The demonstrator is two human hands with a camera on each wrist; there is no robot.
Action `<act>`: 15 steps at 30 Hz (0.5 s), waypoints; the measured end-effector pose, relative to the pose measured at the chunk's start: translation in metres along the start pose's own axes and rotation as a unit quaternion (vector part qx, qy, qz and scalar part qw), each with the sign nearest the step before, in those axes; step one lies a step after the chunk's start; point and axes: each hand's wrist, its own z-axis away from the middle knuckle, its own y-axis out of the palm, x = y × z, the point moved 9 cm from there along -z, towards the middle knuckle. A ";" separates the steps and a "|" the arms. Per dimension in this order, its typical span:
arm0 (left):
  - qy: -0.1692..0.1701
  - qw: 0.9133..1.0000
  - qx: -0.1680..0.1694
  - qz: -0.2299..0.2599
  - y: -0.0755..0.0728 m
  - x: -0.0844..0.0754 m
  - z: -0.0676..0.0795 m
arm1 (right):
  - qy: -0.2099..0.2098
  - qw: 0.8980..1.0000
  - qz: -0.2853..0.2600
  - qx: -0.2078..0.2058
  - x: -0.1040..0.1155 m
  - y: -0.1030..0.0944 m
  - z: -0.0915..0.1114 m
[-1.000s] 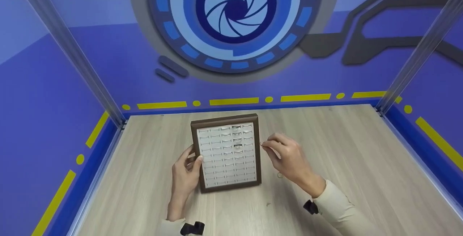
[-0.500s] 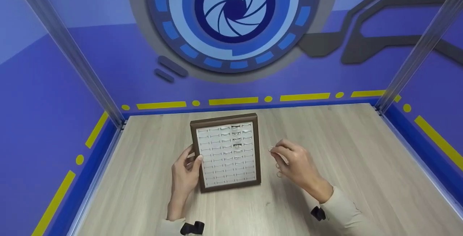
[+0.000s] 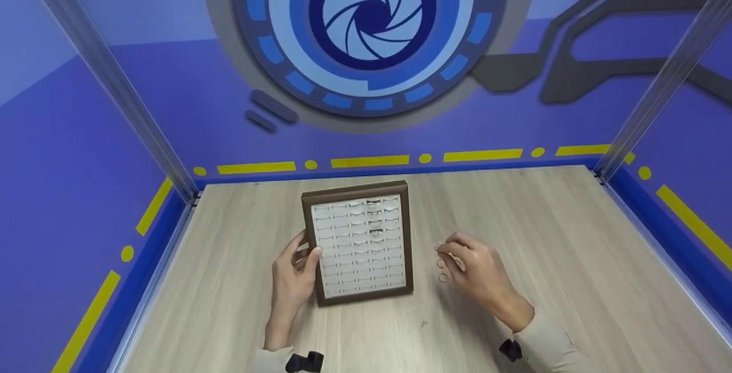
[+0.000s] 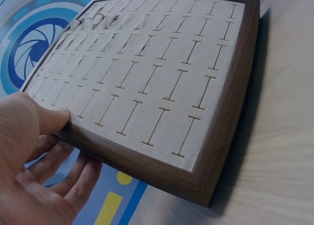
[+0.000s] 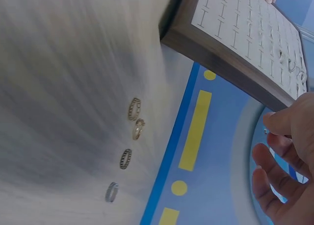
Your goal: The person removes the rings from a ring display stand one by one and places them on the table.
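A brown-framed ring display board (image 3: pixel 366 273) with white slotted padding stands tilted on the table. My left hand (image 3: pixel 293 281) grips its left edge, thumb on the front and fingers behind, as the left wrist view (image 4: pixel 44 161) shows too. Several rings (image 3: pixel 374 213) sit in slots near the top right. To the board's right, my right hand (image 3: pixel 477 267) pinches a small ring (image 3: pixel 439 246) between thumb and fingertips, mostly covered by them. Below those fingertips more rings (image 3: pixel 442 277) lie on the table. In the right wrist view they include gold (image 5: pixel 134 109), dark (image 5: pixel 125 159) and silver (image 5: pixel 112 192) ones.
The pale wooden table (image 3: pixel 229 304) is enclosed by blue printed walls (image 3: pixel 154 98) with metal corner posts (image 3: pixel 675 75). A tiny dark mark (image 3: pixel 424 323) shows on the tabletop in front of the board.
My right hand has drawn back from the board's right edge, moving right and toward me with the ring pinched. More loose rings now show beside it. My left hand and the board stay put.
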 end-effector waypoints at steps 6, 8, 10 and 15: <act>0.001 1.000 0.000 0.004 0.000 0.001 0.000 | 0.015 1.000 0.020 0.012 -0.008 0.002 0.013; -0.002 1.000 0.000 0.003 0.000 0.001 0.001 | 0.016 0.999 0.029 0.017 -0.010 0.003 0.018; -0.004 1.000 0.001 0.003 0.000 0.001 0.001 | 0.019 0.999 0.034 0.021 -0.012 0.004 0.022; -0.007 1.000 0.005 0.001 0.001 -0.001 0.001 | 0.038 0.998 0.040 0.031 -0.021 0.005 0.031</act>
